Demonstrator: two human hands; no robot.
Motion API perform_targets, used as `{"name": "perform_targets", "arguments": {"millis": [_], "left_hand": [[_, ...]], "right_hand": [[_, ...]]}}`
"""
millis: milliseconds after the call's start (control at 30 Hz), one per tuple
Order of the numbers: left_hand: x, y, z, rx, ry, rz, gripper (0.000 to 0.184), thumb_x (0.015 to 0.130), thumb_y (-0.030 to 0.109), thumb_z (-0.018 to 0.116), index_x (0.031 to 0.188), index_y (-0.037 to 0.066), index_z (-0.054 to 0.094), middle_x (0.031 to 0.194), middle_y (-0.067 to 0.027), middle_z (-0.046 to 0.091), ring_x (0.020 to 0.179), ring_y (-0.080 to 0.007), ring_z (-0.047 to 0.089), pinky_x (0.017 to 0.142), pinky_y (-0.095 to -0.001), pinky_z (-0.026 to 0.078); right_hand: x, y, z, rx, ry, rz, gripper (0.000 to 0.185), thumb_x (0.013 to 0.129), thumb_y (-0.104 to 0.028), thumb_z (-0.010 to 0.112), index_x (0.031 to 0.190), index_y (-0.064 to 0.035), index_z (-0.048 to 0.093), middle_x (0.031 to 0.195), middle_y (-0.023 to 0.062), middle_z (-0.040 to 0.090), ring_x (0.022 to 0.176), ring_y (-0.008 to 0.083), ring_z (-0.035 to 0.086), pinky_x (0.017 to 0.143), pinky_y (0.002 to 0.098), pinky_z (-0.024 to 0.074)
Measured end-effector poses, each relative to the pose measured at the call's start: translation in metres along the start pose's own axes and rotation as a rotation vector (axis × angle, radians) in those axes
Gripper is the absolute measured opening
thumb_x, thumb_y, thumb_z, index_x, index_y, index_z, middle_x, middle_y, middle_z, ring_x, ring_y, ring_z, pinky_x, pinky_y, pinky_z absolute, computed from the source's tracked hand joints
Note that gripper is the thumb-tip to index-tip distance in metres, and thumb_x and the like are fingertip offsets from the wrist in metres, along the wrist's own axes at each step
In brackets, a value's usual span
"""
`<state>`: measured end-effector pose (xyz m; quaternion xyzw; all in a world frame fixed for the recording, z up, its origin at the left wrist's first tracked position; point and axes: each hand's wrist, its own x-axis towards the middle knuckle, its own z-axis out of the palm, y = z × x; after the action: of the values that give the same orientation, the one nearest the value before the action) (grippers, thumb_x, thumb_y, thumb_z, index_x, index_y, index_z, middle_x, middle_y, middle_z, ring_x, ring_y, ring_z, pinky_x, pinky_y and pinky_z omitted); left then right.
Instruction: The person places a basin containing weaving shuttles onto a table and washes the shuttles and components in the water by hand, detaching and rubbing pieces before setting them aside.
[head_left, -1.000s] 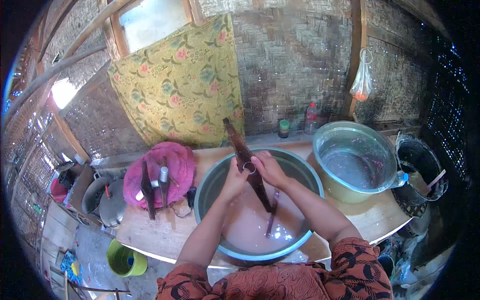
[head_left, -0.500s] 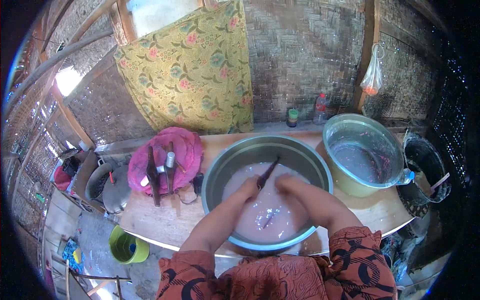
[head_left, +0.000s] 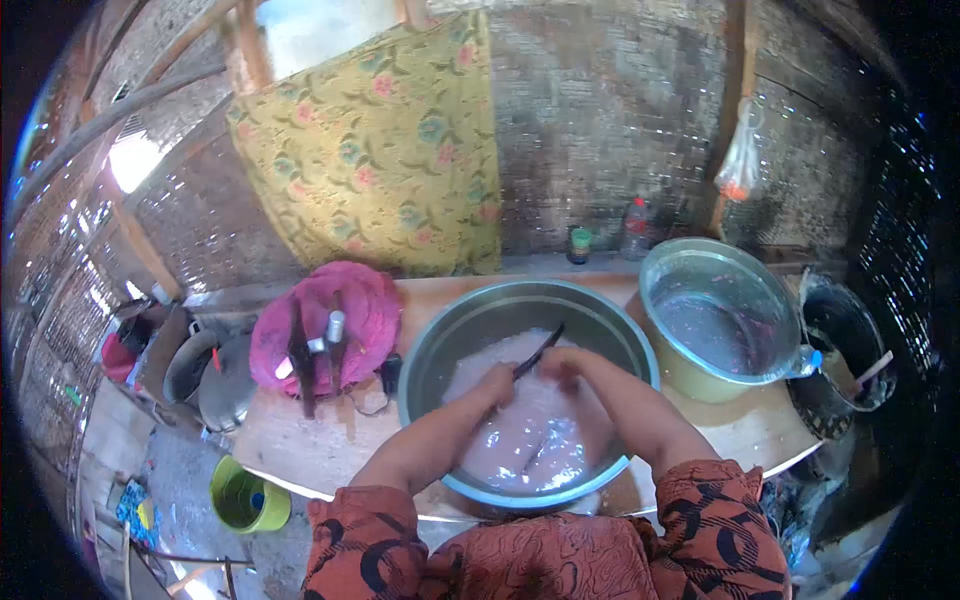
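A large round basin (head_left: 425,440) holds cloudy pinkish water. At its middle my left hand (head_left: 497,385) is closed round a dark brown slender object (head_left: 545,345), whose tip slants up to the right. My right hand (head_left: 562,364) is low over the water, just right of that object; its fingers are blurred and partly hidden. Another thin dark piece (head_left: 533,460) shows in the water nearer the front.
Left on the wooden table (head_left: 300,445), dark pieces and a silvery cylinder lie on pink mesh (head_left: 375,315). A greenish tub (head_left: 690,378) and black bucket (head_left: 845,385) stand right. Behind are a small jar (head_left: 579,246) and bottle (head_left: 636,230). A green bin (head_left: 272,512) stands lower left.
The dark object has gone from held up above the basin to down in it, with both hands lowered. Since half a second ago its visible tip has tilted lower, toward the right.
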<state>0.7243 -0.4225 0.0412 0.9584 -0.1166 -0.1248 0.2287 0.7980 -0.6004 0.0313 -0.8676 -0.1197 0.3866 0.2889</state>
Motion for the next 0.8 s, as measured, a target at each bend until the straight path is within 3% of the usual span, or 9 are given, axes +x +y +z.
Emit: {"name": "perform_targets", "arguments": {"millis": [100,167,233,267,300,467,600,767,800], "left_hand": [[-0.018,0.019,-0.030,0.008,0.061,-0.102,0.031,0.064,0.017,0.065,0.092,0.003,0.064,0.093,-0.0188,0.063,0.091,-0.0324,0.060,0.081,-0.0383,0.047],[-0.003,0.013,-0.018,0.049,0.056,-0.164,0.035,0.065,0.022,0.065,0.093,0.002,0.065,0.091,-0.0201,0.063,0.092,-0.0345,0.060,0.080,-0.0392,0.047],[0.016,0.000,0.004,0.219,-0.060,-0.096,0.034,0.073,0.021,0.060,0.099,0.000,0.059,0.113,-0.0255,0.052,0.097,-0.0364,0.056,0.081,-0.0397,0.048],[0.017,0.007,0.010,0.227,0.086,-0.144,0.032,0.074,0.018,0.059,0.099,-0.001,0.058,0.116,-0.0252,0.048,0.097,-0.0380,0.056,0.080,-0.0407,0.048],[0.011,0.015,0.009,0.237,0.228,-0.189,0.030,0.074,0.015,0.058,0.098,-0.003,0.056,0.120,-0.0248,0.044,0.097,-0.0396,0.055,0.079,-0.0418,0.049],[-0.030,0.050,-0.058,-0.102,0.409,-0.008,0.040,0.075,0.024,0.064,0.101,-0.003,0.051,0.108,-0.0213,0.043,0.084,-0.0397,0.056,0.071,-0.0461,0.049],[-0.090,0.088,-0.141,0.085,0.697,0.066,0.042,0.078,0.029,0.063,0.100,-0.004,0.049,0.109,-0.0216,0.041,0.083,-0.0391,0.055,0.075,-0.0446,0.047],[-0.108,0.009,-0.211,0.288,1.005,0.138,0.037,0.089,0.029,0.044,0.106,-0.004,0.047,0.104,-0.0258,0.045,0.090,-0.0435,0.051,0.081,-0.0464,0.043],[-0.104,-0.013,-0.223,-0.025,1.104,-0.052,0.036,0.091,0.028,0.038,0.104,-0.004,0.048,0.103,-0.0292,0.046,0.090,-0.0450,0.050,0.081,-0.0489,0.042]], "right_hand": [[0.024,0.031,0.001,0.170,0.181,-0.116,0.012,0.072,-0.012,0.053,0.073,-0.0035,0.061,0.066,0.0059,0.056,0.053,0.0191,0.051,0.046,0.0376,0.0425],[0.027,0.048,0.005,0.375,0.122,-0.108,0.012,0.073,-0.013,0.054,0.074,-0.0047,0.062,0.066,0.0063,0.057,0.055,0.0185,0.053,0.049,0.0356,0.0440],[0.022,0.048,0.002,0.516,0.041,-0.133,0.012,0.074,-0.014,0.054,0.075,-0.0059,0.064,0.066,0.0067,0.059,0.057,0.0179,0.056,0.051,0.0335,0.0454],[0.015,0.034,-0.004,0.381,0.019,-0.136,0.013,0.075,-0.015,0.055,0.076,-0.0065,0.064,0.066,0.0069,0.060,0.058,0.0176,0.057,0.052,0.0324,0.0461],[-0.018,-0.005,-0.016,-0.241,-0.096,-0.126,0.020,0.081,-0.018,0.051,0.084,-0.0047,0.066,0.072,0.0072,0.062,0.059,0.0160,0.058,0.054,0.0309,0.0479],[-0.068,-0.041,-0.038,-0.114,0.131,-0.273,0.023,0.082,-0.017,0.052,0.093,0.0001,0.063,0.076,0.0094,0.065,0.063,0.0195,0.062,0.057,0.0317,0.0495],[-0.083,-0.044,-0.038,-0.224,0.124,-0.317,0.025,0.084,-0.021,0.053,0.094,-0.0002,0.062,0.080,0.0104,0.065,0.068,0.0182,0.063,0.063,0.0330,0.0505],[-0.088,-0.052,-0.033,-0.319,0.063,-0.253,0.025,0.085,-0.021,0.051,0.098,-0.0027,0.061,0.088,0.0076,0.064,0.073,0.0154,0.062,0.067,0.0303,0.0492],[-0.088,-0.054,-0.032,-0.358,0.054,-0.239,0.025,0.085,-0.021,0.052,0.099,-0.0028,0.061,0.089,0.0077,0.064,0.073,0.0153,0.062,0.068,0.0308,0.0492]]}}
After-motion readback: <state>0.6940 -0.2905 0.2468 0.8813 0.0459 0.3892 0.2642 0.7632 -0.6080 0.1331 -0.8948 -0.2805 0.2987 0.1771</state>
